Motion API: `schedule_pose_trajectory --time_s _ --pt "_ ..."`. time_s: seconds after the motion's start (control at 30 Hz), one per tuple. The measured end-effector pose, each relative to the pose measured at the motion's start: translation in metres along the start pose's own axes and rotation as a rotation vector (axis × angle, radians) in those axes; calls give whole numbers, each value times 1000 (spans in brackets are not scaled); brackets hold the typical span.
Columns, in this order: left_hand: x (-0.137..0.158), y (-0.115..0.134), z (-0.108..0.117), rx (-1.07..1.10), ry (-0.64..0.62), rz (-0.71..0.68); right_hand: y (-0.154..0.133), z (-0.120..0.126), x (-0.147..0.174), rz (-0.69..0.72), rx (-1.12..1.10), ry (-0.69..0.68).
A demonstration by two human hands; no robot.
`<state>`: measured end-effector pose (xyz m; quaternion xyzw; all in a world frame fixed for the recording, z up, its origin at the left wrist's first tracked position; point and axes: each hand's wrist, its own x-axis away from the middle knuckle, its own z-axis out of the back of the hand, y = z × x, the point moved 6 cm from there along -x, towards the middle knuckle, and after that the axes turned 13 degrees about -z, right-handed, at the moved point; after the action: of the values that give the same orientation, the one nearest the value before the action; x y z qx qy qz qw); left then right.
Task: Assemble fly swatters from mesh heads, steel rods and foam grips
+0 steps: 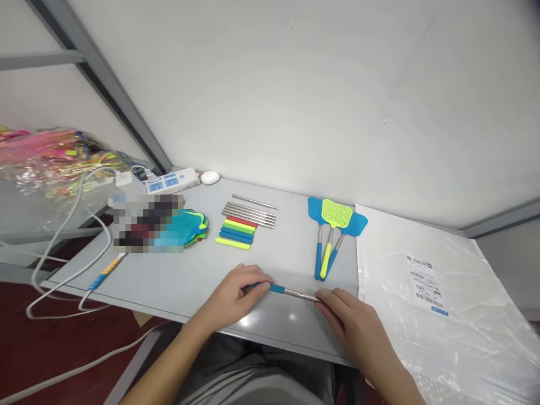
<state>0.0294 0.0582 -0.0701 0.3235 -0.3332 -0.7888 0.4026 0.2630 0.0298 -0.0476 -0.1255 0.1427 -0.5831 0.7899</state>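
Observation:
A fly swatter handle (300, 295), a metal rod with a blue grip on one end, is held level above the front of the table. My left hand (238, 295) is closed around the blue grip. With pinched fingers, my right hand (356, 320) holds the far end of the metal rod. Behind my hands lie several coloured plastic grips (237, 233) and several metal rods (248, 214) in rows, with a single metal rod (255, 201) apart behind them. Three fly swatters (337, 214), two blue and one yellow, overlap to the right. A pile of swatter heads (189, 225) lies on the left.
A large white plastic package (392, 264) with a label covers the table's right side. At back left are a power strip (177, 180) and a white rounded object (210, 178). White cables (54, 236) loop over the left edge. Bagged colourful items (54, 157) lie beyond.

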Motion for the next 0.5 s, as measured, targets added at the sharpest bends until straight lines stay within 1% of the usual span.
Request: schedule_pose_trajectory --time_s 0.1,0.17,0.27,0.33,0.4,0.5 --pt "2 1 6 54 22 0 -6 -4 -2 30 -16 11" --pt "4 2 8 82 24 -8 -16 -8 -1 40 -3 44" --pt "6 6 5 150 -1 -34 -40 -20 1 48 50 86" --pt "8 7 3 246 32 -35 -59 -30 -1 39 81 104" --pt "12 -1 6 430 190 40 -75 -37 -4 19 87 115" --pt "21 -24 9 901 490 219 -95 -42 -10 -6 13 79"
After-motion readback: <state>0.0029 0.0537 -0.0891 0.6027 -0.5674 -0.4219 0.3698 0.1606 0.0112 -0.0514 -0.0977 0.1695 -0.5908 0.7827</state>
